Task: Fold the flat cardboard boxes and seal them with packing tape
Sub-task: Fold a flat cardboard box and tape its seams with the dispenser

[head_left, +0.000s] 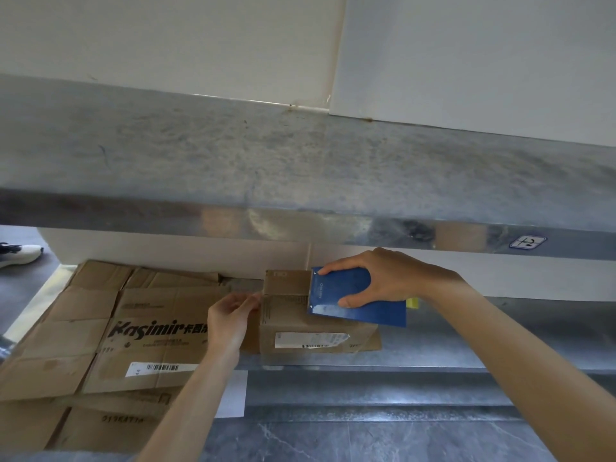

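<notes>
The small brown cardboard box, already folded into shape, sits between the 2 hands on the lower grey steel shelf, with a white barcode label on the side facing the person. It looks light and empty, so it is likely to slide or tip under a sideways pull. The walls are stiff at the creases but should give in the middle of a panel, so corners and edges are the sound places to hold.

The left hand is at the box's left side, its fingertips curled onto the upper left edge and seemingly pinching it. Whether a tape end lies under them is too small to tell. The right hand is over the box's top right, thumb and fingers closed around a flat blue tape dispenser whose front edge rests on or just above the top face. A small yellow part shows behind it.

Left of the left hand and under its forearm lies a stack of flattened brown cardboard boxes, 1 printed with dark lettering, not yet folded.
</notes>
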Available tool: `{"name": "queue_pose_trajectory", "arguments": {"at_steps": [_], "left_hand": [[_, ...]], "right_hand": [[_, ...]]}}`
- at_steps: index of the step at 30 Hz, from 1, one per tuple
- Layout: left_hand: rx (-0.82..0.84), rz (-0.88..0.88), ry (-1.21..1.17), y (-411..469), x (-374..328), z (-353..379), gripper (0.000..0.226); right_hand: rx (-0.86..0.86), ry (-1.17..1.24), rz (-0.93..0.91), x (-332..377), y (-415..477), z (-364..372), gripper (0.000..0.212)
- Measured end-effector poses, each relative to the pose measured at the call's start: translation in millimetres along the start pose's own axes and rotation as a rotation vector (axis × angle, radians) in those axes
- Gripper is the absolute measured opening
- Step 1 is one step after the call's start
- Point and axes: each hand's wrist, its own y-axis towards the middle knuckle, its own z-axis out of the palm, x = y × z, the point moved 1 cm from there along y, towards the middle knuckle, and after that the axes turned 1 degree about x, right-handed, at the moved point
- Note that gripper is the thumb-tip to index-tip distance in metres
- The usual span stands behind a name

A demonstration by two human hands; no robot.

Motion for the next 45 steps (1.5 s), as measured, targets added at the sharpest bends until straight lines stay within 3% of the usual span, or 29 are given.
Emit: {"name": "queue_pose_trajectory", "arguments": {"at_steps": [4,12,22,25,27,28,31,33,35,41,45], "left_hand": [[0.0,0.037,0.071,0.5,4.5,0.5,0.015],[-0.112,0.284,0.478,-3.8,-6.4,-1.4,0.01],[-0.159,0.346,0.659,-7.0,1.7,-8.1,0.025],[-0.154,0.48,0.586,-8.3,-6.4,-12.2,0.019],[-0.038,0.631,0.51,-10.0,-20.2,-10.3,0.026],[0.073,0.675,0.55,-10.3,-27.0,-7.3,0.04],[0.437,0.711,0.971,-7.7,-32.9,8.7,0.108],[0.525,0.767,1.245,2.8,-22.9,20.1,0.132],[0.53,0.786,1.317,12.5,-11.3,28.8,0.135],[0.456,0.905,1.095,17.2,-1.5,31.8,0.118],[0.478,0.963,1.082,11.8,-2.5,25.5,0.111]], "right_hand": [[0.01,0.01,-0.003,-0.3,2.8,-0.4,0.053],[0.016,0.026,-0.018,-0.6,2.9,-1.0,0.051],[0.012,0.021,-0.011,-2.4,4.1,1.1,0.053],[0.02,0.039,-0.017,-2.4,2.3,1.3,0.054],[0.029,0.063,-0.026,-2.8,1.8,1.2,0.054],[0.037,0.073,-0.031,-2.6,2.1,0.7,0.055],[0.067,0.082,-0.035,-1.3,1.0,-1.4,0.055],[0.082,0.079,-0.025,-0.9,-0.9,-2.2,0.056],[0.083,0.082,-0.019,-0.8,-2.8,-2.3,0.057],[0.083,0.105,-0.037,-1.4,-8.3,-3.7,0.055],[0.096,0.144,-0.063,-3.6,-14.7,-3.6,0.053]]}}
